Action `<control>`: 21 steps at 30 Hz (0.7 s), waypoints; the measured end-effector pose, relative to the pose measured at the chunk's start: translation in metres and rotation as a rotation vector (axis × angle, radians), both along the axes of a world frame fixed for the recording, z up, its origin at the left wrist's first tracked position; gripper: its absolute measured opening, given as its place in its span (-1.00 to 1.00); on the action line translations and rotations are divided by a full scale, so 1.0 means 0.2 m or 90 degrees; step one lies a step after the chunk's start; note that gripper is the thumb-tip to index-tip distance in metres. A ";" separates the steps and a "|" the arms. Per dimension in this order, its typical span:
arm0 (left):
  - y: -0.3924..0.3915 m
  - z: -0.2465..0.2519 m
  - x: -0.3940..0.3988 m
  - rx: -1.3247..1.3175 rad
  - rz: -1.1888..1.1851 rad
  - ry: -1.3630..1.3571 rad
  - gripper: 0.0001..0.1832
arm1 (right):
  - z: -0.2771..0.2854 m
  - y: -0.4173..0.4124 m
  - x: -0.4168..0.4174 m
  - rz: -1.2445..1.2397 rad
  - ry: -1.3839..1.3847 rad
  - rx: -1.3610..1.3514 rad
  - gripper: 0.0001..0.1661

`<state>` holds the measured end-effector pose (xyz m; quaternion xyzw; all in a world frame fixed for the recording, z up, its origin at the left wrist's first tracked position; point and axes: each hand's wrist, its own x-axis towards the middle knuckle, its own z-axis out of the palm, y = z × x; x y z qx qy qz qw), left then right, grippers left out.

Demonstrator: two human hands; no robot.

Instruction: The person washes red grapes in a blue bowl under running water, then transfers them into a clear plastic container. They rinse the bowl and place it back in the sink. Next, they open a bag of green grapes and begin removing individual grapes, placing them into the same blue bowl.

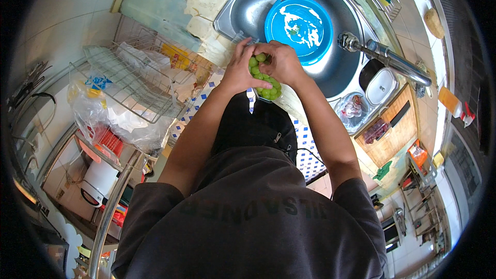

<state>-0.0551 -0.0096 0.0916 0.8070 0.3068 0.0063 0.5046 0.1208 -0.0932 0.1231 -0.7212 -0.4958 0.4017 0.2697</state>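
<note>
A bunch of green grapes (267,81) lies in a clear plastic container (265,100) in front of my body, at the near edge of the sink. My left hand (239,70) grips the container from the left, its thumb lying across the grapes. From the other side my right hand (286,63) curls its fingers in among the upper grapes; its fingertips are partly hidden. Just beyond the hands, a blue plastic basin (272,46) holds water and sits in the steel sink (248,11). A small greenish thing shows in the water, too small to tell.
A chrome faucet (399,64) reaches over the sink from the right. A lidded steel container (381,87), a plastic bag (352,111) and a wooden cutting board (403,120) with a knife (400,114) stand nearby. On the left is a wire rack (135,81) with plastic bags.
</note>
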 end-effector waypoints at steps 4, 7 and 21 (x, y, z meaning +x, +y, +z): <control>0.00 -0.02 -0.01 0.018 -0.007 -0.008 0.34 | 0.01 -0.02 0.01 -0.048 0.067 0.014 -0.57; -0.01 -0.02 -0.01 0.009 0.002 -0.007 0.30 | 0.04 -0.03 0.03 -0.128 0.148 0.027 -0.59; -0.01 -0.01 -0.01 -0.038 -0.004 -0.033 0.41 | -0.64 -0.31 0.47 -0.270 -0.089 -0.120 -0.53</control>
